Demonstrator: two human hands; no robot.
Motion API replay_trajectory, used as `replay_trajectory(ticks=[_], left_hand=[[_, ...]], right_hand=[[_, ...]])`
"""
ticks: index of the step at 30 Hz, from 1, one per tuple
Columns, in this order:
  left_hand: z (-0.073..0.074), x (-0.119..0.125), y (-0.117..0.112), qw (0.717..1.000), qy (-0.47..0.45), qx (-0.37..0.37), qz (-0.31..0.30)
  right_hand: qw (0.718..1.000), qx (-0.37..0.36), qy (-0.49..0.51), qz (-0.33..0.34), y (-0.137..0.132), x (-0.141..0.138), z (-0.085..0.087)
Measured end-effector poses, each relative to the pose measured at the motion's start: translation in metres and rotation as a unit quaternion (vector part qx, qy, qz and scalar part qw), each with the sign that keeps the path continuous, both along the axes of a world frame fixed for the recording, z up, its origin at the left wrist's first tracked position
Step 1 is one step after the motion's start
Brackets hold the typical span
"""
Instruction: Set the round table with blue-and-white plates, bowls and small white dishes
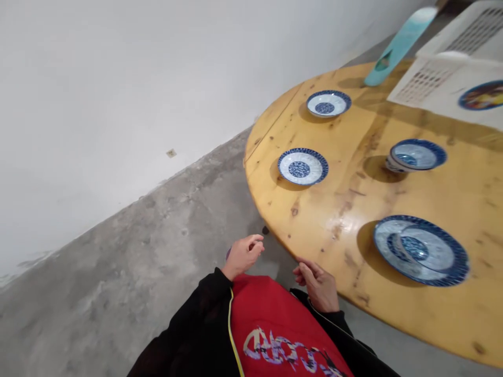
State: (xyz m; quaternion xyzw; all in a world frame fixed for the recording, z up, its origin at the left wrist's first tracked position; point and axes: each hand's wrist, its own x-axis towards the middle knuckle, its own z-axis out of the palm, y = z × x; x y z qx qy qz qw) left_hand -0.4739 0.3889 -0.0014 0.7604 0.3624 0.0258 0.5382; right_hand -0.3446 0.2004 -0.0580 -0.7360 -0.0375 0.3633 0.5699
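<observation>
Patterned lettering (275, 348) across red shirt (261, 298), wording not legible

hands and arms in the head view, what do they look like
The left hand and right hand are bare, without gloves. Long black sleeves cover the arms to the wrists, and a thin yellow trim edges the black jacket's front.

A head camera looks forward and down.
It is up on the person's head, close above the red shirt (271, 314), left grip (244, 255) and right grip (319, 285). It sees the desk (334, 238) from above on the right, the floor (157, 251) on the left, and the wall (118, 94) far off.
</observation>
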Motion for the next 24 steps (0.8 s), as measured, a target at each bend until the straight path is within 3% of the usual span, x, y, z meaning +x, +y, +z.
replay_trajectory(ticks=[6, 10, 18, 24], left_hand=[[-0.002, -0.031, 0.089, 1.000, -0.011, -0.009, 0.019], [-0.003, -0.029, 0.132, 0.999, -0.023, -0.020, -0.016], [-0.006, 0.031, 0.179, 0.992, -0.033, -0.041, -0.111], [-0.001, 0.087, 0.210, 0.983, -0.028, -0.037, -0.177]], right_hand=[[0.999, -0.011, -0.009, 0.029, 0.092, -0.035, 0.005], [0.999, -0.017, -0.034, 0.017, 0.129, -0.043, 0.010], [0.996, -0.053, -0.061, -0.048, 0.160, -0.041, 0.004], [0.991, -0.041, -0.049, -0.121, 0.201, -0.013, -0.003]])
